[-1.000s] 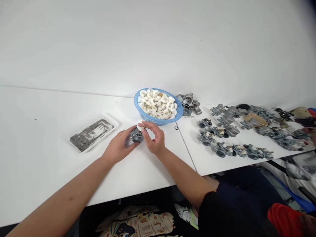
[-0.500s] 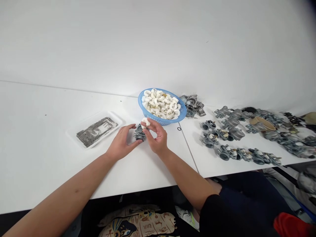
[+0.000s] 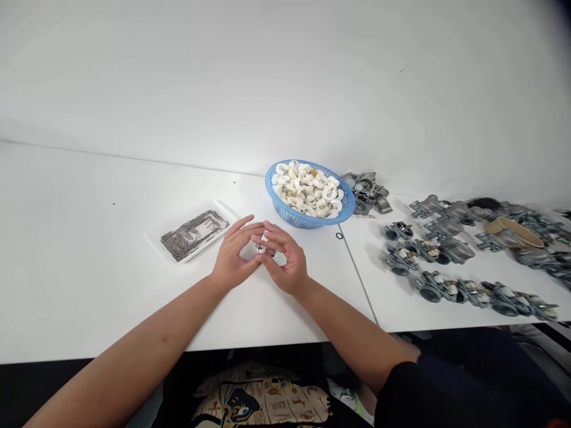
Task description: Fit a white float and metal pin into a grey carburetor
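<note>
1. Pinching a small white plastic piece (image 3: 264,242), the right hand (image 3: 285,263) curls closed, its thumb and forefinger on the piece, which sits between the two hands just above the tabletop.
2. The left hand (image 3: 234,257) is half-curled, with its fingers reaching across to the right hand's. The view is poor here, but it seems to steady the piece rather than grip it.
3. A dark metal part (image 3: 272,253) shows just behind the right fingers, mostly hidden by them.
4. Just beyond the hands sits a blue plastic basket (image 3: 285,205) heaped with white rings. A white tray (image 3: 156,239) of thin metal pins (image 3: 194,235) lies to the left, near the left fingertips, with open white tabletop (image 3: 89,297) around it.
5. To the right, a small black O-ring (image 3: 339,236) lies beside a seam (image 3: 359,276) where two table sections meet. Past it, grey carburetor bodies (image 3: 439,288) stand in loose rows, with more in a heap (image 3: 366,191) behind the basket.
6. The table's front edge (image 3: 111,355) runs below both forearms, which cross it, and there is open room between the wrists and that edge.
</note>
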{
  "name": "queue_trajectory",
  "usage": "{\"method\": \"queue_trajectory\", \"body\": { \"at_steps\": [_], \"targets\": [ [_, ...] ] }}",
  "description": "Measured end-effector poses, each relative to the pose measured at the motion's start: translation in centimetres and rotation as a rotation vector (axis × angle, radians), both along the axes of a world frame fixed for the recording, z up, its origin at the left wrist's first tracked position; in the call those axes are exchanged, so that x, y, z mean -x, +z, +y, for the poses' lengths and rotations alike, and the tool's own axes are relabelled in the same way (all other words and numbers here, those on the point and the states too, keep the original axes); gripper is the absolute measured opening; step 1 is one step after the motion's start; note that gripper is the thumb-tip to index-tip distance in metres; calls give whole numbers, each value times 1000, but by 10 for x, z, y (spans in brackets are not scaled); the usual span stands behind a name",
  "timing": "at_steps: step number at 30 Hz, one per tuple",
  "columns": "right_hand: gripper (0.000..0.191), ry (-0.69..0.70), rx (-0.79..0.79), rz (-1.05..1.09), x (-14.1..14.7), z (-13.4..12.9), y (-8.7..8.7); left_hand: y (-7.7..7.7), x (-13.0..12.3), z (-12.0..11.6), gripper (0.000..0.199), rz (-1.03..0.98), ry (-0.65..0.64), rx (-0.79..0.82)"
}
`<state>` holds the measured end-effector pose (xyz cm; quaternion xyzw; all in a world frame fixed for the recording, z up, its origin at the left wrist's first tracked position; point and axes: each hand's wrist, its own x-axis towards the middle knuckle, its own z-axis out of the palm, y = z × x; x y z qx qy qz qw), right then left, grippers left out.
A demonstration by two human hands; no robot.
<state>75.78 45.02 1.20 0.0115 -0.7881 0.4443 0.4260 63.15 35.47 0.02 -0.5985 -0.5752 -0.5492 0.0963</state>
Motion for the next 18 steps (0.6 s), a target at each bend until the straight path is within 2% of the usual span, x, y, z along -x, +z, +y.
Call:
{"method": "queue_trajectory", "body": {
  "at_steps": [3, 6, 9, 12, 15, 18],
  "targets": [
    [43, -58, -134, -7, 0, 2, 4, -2, 3, -1, 34, 30, 10, 41],
    [42, -101, -188, -22, 0, 2, 9, -3, 8, -3, 39, 3, 84, 41],
    [29, -212, -192, 69, -1, 3, 13, 0, 12, -4, 37, -51, 163, 18],
    [21, -327, -215, 101, -5, 11, 16, 3, 13, -7, 32, -50, 150, 92],
    [42, -244, -201, -58, -8, 23, 18, 5, 12, -11, 32, -71, 53, 294],
    [40, -133, -193, -166, -9, 31, 18, 6, 12, -15, 33, -72, 23, 395]
  ]
}}
